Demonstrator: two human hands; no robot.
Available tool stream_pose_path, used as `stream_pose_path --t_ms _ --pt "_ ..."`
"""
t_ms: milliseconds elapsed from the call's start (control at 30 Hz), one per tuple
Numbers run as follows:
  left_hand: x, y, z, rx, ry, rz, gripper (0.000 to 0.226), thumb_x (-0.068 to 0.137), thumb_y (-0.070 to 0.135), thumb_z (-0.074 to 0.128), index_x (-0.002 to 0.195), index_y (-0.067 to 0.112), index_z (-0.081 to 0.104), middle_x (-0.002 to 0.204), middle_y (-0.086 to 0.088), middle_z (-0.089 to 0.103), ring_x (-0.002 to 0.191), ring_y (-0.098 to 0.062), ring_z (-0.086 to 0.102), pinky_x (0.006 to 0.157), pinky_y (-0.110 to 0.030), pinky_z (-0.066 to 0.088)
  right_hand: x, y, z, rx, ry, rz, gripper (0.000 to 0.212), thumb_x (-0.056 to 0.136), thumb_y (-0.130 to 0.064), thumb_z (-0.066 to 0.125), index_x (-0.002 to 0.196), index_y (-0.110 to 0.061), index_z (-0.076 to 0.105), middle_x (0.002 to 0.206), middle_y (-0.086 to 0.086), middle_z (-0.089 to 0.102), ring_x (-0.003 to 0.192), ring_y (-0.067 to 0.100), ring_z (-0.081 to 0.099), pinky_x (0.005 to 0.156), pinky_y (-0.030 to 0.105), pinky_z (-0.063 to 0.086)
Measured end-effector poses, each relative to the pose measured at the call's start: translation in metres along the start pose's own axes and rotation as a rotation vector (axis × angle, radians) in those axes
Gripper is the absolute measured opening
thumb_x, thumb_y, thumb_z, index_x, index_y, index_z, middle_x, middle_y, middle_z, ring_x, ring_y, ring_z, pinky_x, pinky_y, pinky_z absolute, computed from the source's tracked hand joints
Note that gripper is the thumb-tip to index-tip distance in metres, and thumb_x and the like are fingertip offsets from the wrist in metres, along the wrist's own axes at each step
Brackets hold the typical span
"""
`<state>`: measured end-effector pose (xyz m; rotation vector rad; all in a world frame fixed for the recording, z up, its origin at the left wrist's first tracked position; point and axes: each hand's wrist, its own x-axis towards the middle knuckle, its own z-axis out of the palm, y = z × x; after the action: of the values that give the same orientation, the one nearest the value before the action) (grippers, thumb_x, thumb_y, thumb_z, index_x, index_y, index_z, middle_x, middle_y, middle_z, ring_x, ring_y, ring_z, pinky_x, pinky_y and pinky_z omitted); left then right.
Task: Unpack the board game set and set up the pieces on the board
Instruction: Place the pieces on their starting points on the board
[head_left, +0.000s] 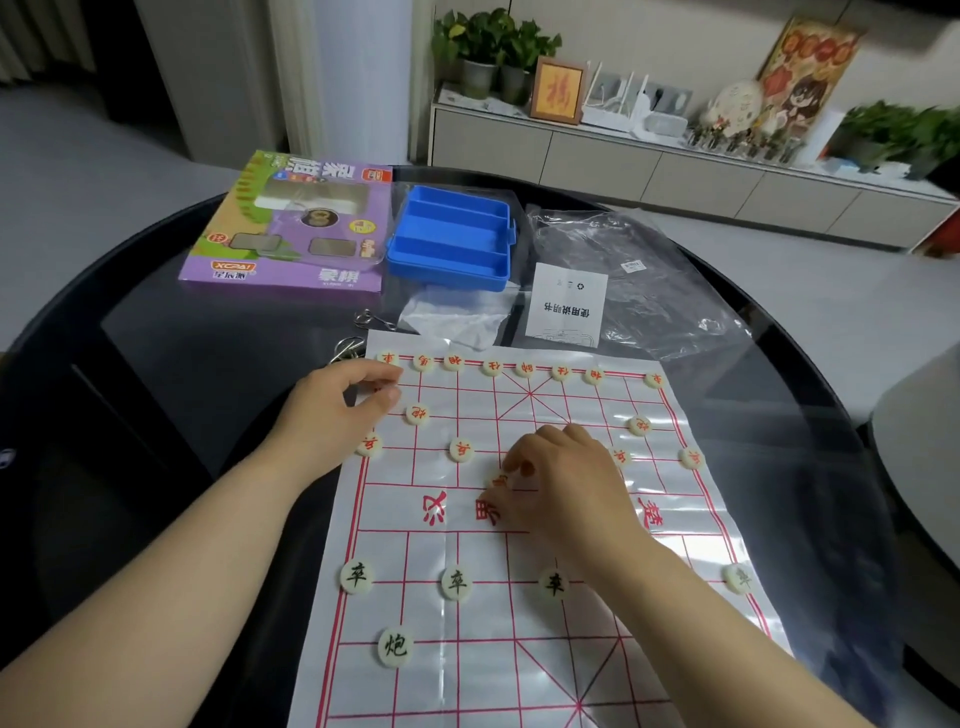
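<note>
Black pieces (457, 583) dot the board's (467, 691) near side. Mid-board, right hand (563, 480) pinches a red piece (500, 479), likely due on the empty crossing; left hand (340, 410) curls far-left, contents unclear.

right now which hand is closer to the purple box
Left. The left hand is at the far left corner of the board, the corner nearest the purple box. The right hand is at mid-board, pinching a piece, farther away.

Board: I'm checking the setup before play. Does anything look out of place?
Yes. The far red row has a gap second from its right end. One red piece, pinched by the right hand, sits off its row's line, nearer the middle.
</note>
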<state>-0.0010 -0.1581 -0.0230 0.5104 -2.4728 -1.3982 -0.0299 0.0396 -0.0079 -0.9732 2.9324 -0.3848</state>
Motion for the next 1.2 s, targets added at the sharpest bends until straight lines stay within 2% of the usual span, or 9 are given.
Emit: stream_pose_path --t_ms 133,333,567,667,767,867,933,1067,1200 --pt "0.001 -0.002 0.0 0.012 0.001 0.005 0.026 0.089 0.014 0.054 0.113 0.016 0.061 0.106 0.007 0.054 0.102 -0.006 0.046 0.066 -0.007 0.034 -0.001 -0.002 0.0 0.049 0.072 -0.042 0.026 0.08 -0.025 0.065 0.102 -0.011 0.067 0.099 0.005 0.066 0.098 0.027 0.051 0.072 0.026 0.025" --pt "0.002 -0.003 0.0 0.013 -0.006 -0.005 0.026 0.09 0.015 0.052 0.114 0.017 0.06 0.107 0.008 0.052 0.101 -0.005 0.045 0.061 -0.007 0.035 0.004 0.007 -0.016 0.077 0.06 -0.083 0.027 0.086 -0.027 0.055 0.112 -0.021 0.062 0.11 -0.006 0.061 0.097 0.013 0.04 0.074 0.02 0.025" --pt "0.002 -0.006 0.002 0.089 0.026 0.054 0.028 0.091 0.014 0.049 0.117 0.015 0.059 0.122 0.0 0.055 0.1 -0.003 0.043 0.077 -0.014 0.035 0.041 0.039 -0.034 0.082 0.07 -0.002 0.024 0.087 -0.018 0.057 0.109 -0.015 0.065 0.108 0.0 0.064 0.093 0.013 0.042 0.075 0.021 0.032" --pt "0.004 -0.007 0.003 0.126 0.018 0.066 0.028 0.091 0.015 0.049 0.118 0.015 0.058 0.124 -0.002 0.055 0.1 -0.004 0.042 0.072 -0.012 0.035 0.055 0.076 -0.046 0.059 0.065 0.123 0.023 0.087 -0.016 0.056 0.107 -0.011 0.065 0.109 0.003 0.066 0.098 0.018 0.048 0.072 0.02 0.03" --pt "0.006 -0.006 0.005 0.153 0.012 0.081 0.028 0.091 0.015 0.049 0.118 0.015 0.059 0.124 -0.002 0.055 0.1 -0.004 0.043 0.07 -0.011 0.035 0.06 0.107 -0.055 0.077 0.012 0.198 0.022 0.085 -0.011 0.059 0.105 -0.009 0.066 0.106 0.003 0.066 0.07 0.0 0.046 0.058 0.009 0.033" --pt "0.006 -0.006 0.006 0.146 0.031 0.077 0.026 0.09 0.013 0.051 0.114 0.015 0.062 0.119 0.0 0.058 0.098 -0.005 0.045 0.08 -0.018 0.036 0.065 0.118 -0.052 0.053 -0.039 0.219 0.023 0.083 -0.008 0.059 0.105 -0.009 0.067 0.106 0.005 0.066 0.062 -0.002 0.042 0.052 0.004 0.031" --pt "0.005 -0.006 0.006 0.15 0.038 0.079 0.025 0.089 0.012 0.052 0.112 0.015 0.063 0.114 0.002 0.058 0.097 -0.006 0.046 0.083 -0.021 0.035 0.069 0.12 -0.046 0.038 -0.033 0.243 0.024 0.082 -0.009 0.058 0.104 -0.01 0.068 0.106 0.005 0.067 0.071 0.006 0.047 0.053 0.013 0.031" --pt "0.005 -0.005 0.006 0.164 0.038 0.09 0.025 0.088 0.011 0.053 0.111 0.015 0.064 0.105 0.007 0.054 0.099 -0.006 0.046 0.085 -0.022 0.035 0.074 0.122 -0.041 0.009 -0.046 0.235 0.024 0.082 -0.012 0.056 0.103 -0.016 0.068 0.108 0.002 0.065 0.106 0.019 0.05 0.081 0.022 0.036" --pt "0.005 -0.006 0.006 0.178 0.031 0.086 0.025 0.088 0.011 0.053 0.11 0.015 0.064 0.109 0.005 0.056 0.1 -0.006 0.045 0.086 -0.022 0.034 0.074 0.123 -0.044 -0.027 -0.086 0.215 0.026 0.084 -0.015 0.057 0.108 -0.017 0.066 0.113 0.002 0.064 0.113 0.023 0.046 0.093 0.028 0.036"
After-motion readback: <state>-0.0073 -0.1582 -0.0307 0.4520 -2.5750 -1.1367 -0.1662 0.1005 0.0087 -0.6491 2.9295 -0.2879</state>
